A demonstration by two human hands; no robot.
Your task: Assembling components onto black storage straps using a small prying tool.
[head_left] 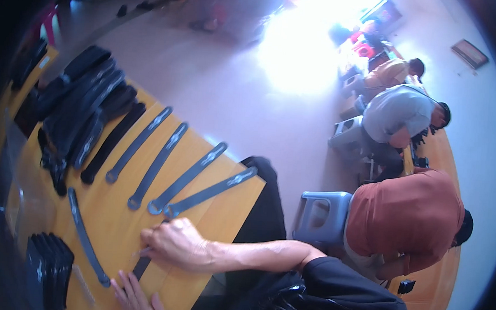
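Note:
A dark strap lies on the wooden table in front of me, partly covered by my hands. My left hand rests beside its lower end, fingers stretched out and slightly spread. Over the upper part of this strap, my right hand is closed, its fingers bent downward. A small pale tip shows under them, but what they hold is hidden. Just beyond, a grey strap with a ring-shaped end lies close to my right knuckles. Another grey strap lies to the left of my hands.
Several more straps lie in a row toward the far edge. Black straps are heaped at the far left; a black stack stands near left. To the right, co-workers sit along another table, with a grey-blue stool nearby.

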